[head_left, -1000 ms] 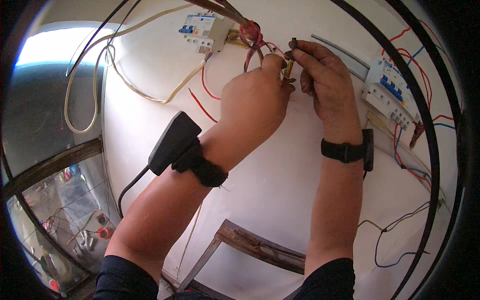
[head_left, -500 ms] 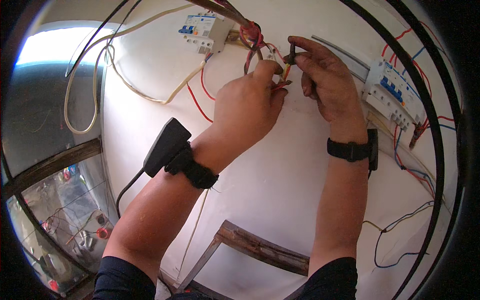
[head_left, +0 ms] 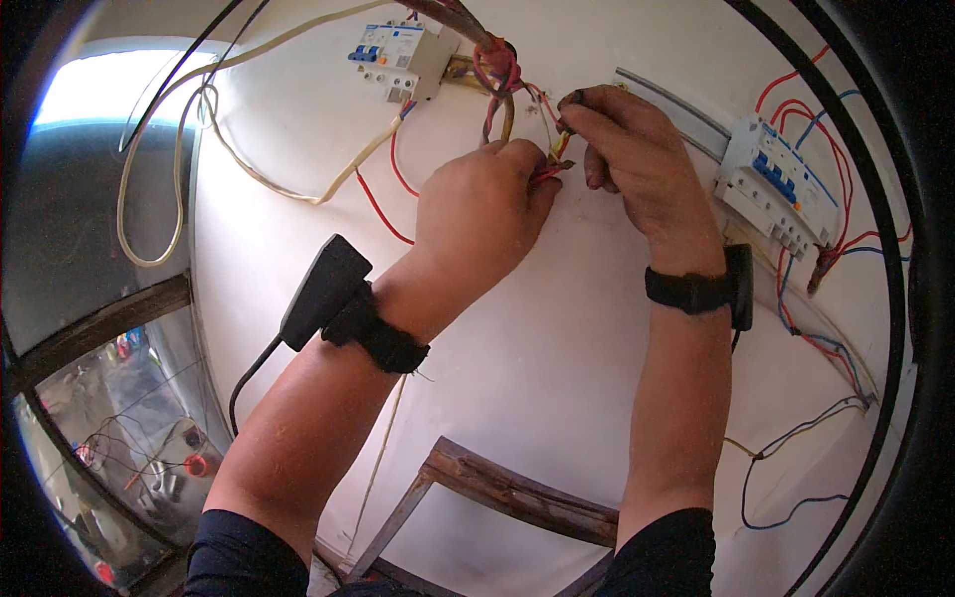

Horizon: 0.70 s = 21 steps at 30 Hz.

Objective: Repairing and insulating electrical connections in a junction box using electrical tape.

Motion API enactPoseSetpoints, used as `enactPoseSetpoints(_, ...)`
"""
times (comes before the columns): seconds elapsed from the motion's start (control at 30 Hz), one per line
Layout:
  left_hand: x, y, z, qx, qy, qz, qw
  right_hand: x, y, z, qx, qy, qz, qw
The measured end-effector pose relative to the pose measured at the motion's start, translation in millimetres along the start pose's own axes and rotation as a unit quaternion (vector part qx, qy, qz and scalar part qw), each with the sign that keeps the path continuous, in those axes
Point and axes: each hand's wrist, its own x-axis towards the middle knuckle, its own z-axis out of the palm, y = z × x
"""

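Observation:
My left hand [head_left: 477, 204] is closed, its thumb and fingers pinching a small group of wires [head_left: 550, 173]. Red insulation and a dark bare-looking end poke out past the fingertips. A yellow wire [head_left: 560, 146] rises beside them toward my right hand [head_left: 642, 154]. The right thumb and index finger are pressed together at that wire's tip, on a thin dark strip that looks like black tape, mostly hidden by the fingers. Above my left hand, the wires come down from a thick brown cable bundle [head_left: 502, 68] bound with red wire.
A white circuit breaker [head_left: 393, 55] with blue switches is mounted upper left, and a larger breaker [head_left: 776, 184] at right. A metal rail [head_left: 676, 114] runs between. Black cables [head_left: 880, 249] arc down the right side. A wooden frame [head_left: 517, 488] stands below; a window [head_left: 129, 398] is at left.
My right hand has moved slightly left and down, bringing the dark strip from upright between its fingers to the yellow wire's tip. My left hand keeps its pinch on the wires.

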Motion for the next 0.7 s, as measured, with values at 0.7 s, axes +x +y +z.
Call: enactPoseSetpoints(0.7, 1.2, -10.2, -6.1, -0.010, -0.025, 0.033, 0.999, 44.5, 15.3, -0.2, -0.375, 0.021, -0.162, 0.913)
